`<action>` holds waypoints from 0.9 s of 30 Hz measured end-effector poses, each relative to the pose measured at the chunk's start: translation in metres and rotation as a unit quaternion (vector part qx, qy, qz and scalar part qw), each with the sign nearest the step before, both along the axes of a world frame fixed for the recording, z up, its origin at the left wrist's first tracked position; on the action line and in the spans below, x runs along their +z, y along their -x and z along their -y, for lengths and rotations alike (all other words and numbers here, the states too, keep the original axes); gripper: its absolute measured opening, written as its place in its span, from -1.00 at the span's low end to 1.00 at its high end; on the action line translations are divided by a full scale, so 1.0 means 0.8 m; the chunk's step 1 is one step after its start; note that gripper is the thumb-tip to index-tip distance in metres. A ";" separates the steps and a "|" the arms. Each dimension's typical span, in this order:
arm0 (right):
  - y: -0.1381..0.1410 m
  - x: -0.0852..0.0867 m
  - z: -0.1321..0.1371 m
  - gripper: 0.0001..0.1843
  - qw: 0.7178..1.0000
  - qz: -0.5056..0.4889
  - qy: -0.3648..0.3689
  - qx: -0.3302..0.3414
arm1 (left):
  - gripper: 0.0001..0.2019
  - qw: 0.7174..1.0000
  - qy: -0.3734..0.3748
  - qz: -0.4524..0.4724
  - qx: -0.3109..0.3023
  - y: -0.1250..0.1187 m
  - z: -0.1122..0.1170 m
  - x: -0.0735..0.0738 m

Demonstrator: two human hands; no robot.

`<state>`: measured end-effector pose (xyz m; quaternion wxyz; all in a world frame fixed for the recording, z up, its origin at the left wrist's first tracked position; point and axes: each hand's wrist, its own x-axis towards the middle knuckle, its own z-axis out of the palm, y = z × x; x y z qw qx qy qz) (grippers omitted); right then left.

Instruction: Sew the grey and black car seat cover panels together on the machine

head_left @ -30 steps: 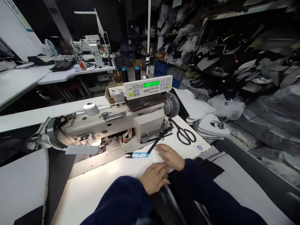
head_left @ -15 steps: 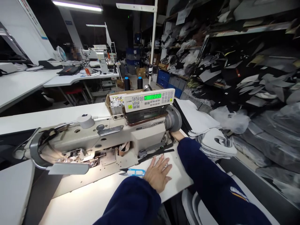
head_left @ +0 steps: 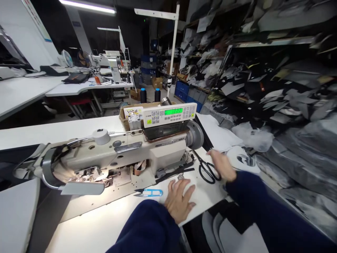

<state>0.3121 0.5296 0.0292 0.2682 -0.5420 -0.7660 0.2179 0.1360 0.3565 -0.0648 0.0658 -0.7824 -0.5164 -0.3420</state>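
So from where I'm standing, the big change is on the right side. Half a second ago the right hand (head_left: 222,165) was reaching in beside the handwheel (head_left: 196,135); now it's hanging back, just right of the handles of the black scissors (head_left: 202,162). It's blurring with motion, so I can't tell whether the fingers are pinching anything. The navy right sleeve (head_left: 252,193) isn't covering the scissors anymore, so they're lying in plain sight just left of that hand.

The left hand (head_left: 180,200) is staying put, fingers spread, palm down on the white table (head_left: 210,195). A small round metal piece (head_left: 180,177) is sitting right at its fingertips; it was peeking out between the fingers before, and now it's showing better. Can't tell if they're touching it. The blue thread snips (head_left: 149,192) are lying just left of that hand, untouched, and a black strip (head_left: 188,170) is lying just beyond its fingers, by the base of the sewing machine (head_left: 167,151).

What it means, as I'm reading it: the work is sitting between grips. The left hand isn't gripping anything I'm seeing, and the scissors aren't looking properly gripped either.
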 end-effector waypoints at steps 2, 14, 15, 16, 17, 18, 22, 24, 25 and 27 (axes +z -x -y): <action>0.007 -0.029 0.092 -0.35 0.978 -0.109 0.133 0.119 | -0.52 0.999 -0.028 0.004 -0.038 -0.017 0.018 0.014; 0.073 -0.044 0.212 -0.34 0.834 -0.372 0.398 0.085 | -0.82 0.998 0.039 0.033 -0.040 0.005 0.067 0.054; 0.074 -0.049 0.199 -0.35 0.843 -0.366 0.383 0.098 | -0.81 0.993 0.075 0.079 -0.035 0.010 0.068 0.059; 0.074 -0.055 0.185 -0.36 0.868 -0.342 0.346 0.101 | -0.80 0.984 0.112 0.135 -0.033 0.016 0.070 0.065; 0.073 -0.063 0.169 -0.38 0.906 -0.294 0.289 0.095 | -0.81 0.969 0.151 0.194 -0.035 0.023 0.071 0.070; 0.073 -0.071 0.153 -0.42 0.949 -0.220 0.210 0.079 | -0.83 0.949 0.191 0.246 -0.041 0.029 0.073 0.075; 0.077 -0.104 0.113 -0.51 0.982 0.162 -0.042 0.093 | -0.83 0.902 0.285 0.319 -0.056 0.052 0.093 0.075; 0.079 -0.114 0.111 -0.57 0.952 0.264 -0.078 0.136 | -0.78 0.903 0.298 0.307 -0.031 0.064 0.114 0.061; 0.079 -0.117 0.111 -0.62 0.942 0.287 -0.084 0.155 | -0.78 0.903 0.303 0.305 -0.010 0.072 0.129 0.051; 0.074 -0.119 0.106 -0.70 0.940 0.276 -0.086 0.180 | -0.79 0.899 0.305 0.314 0.033 0.093 0.163 0.028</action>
